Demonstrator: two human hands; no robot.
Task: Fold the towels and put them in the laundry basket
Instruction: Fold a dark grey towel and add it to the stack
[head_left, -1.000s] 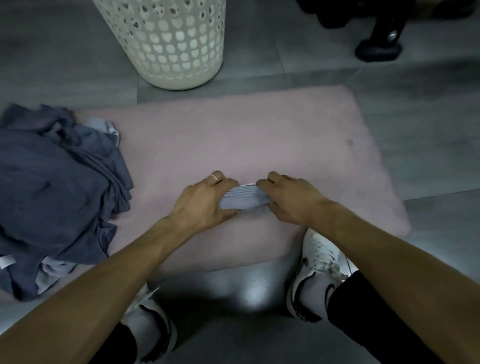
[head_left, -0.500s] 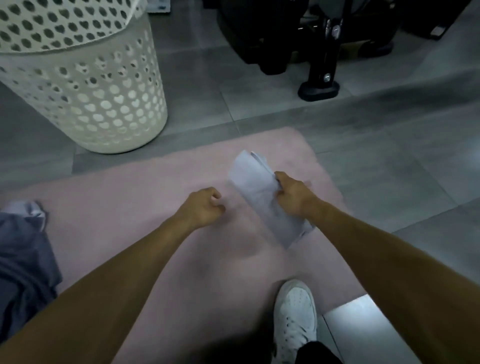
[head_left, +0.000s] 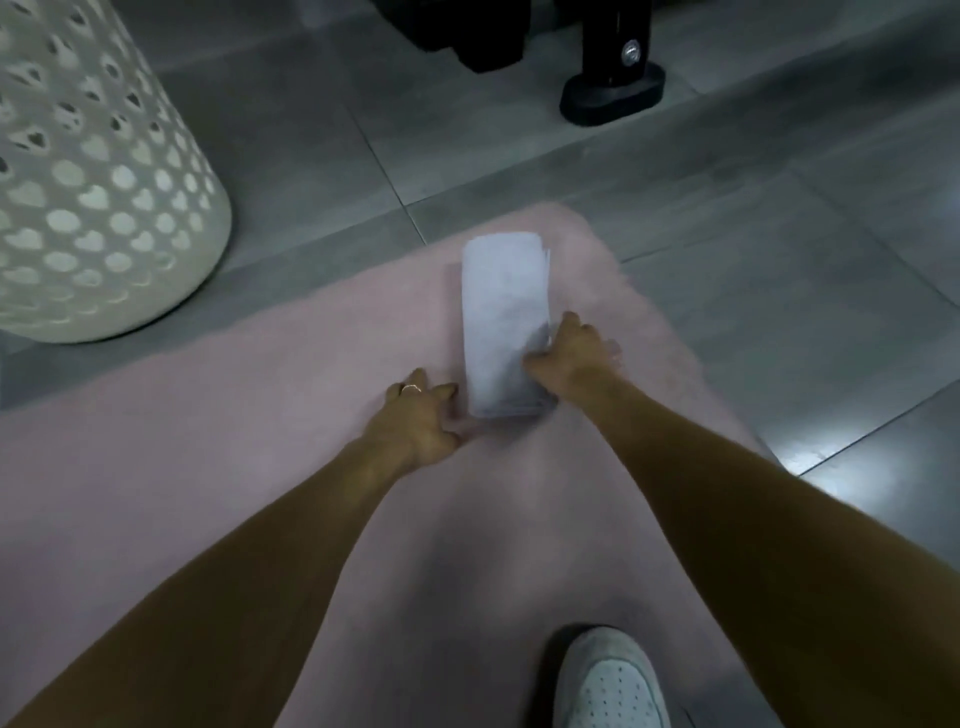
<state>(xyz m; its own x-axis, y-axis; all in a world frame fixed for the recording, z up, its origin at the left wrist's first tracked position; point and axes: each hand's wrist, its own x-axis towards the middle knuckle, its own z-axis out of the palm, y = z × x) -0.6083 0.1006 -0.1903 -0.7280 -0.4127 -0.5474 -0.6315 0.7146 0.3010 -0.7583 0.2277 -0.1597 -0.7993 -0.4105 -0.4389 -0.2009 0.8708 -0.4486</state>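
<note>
**Folded towel held, ready for the basket**

The right hand (head_left: 569, 358) grips the right edge of a folded pale towel (head_left: 503, 322), thumb curled onto its top. The left hand (head_left: 422, 421), wearing a ring, rests with loosely spread fingers on the pink rug (head_left: 218, 447) just beside the towel's near left corner, holding nothing. The towel lies lengthwise on the rug. The white perforated laundry basket (head_left: 98, 208) stands well off to the left. Folding looks finished; next, lift the towel leftward over the basket's rim.
</note>
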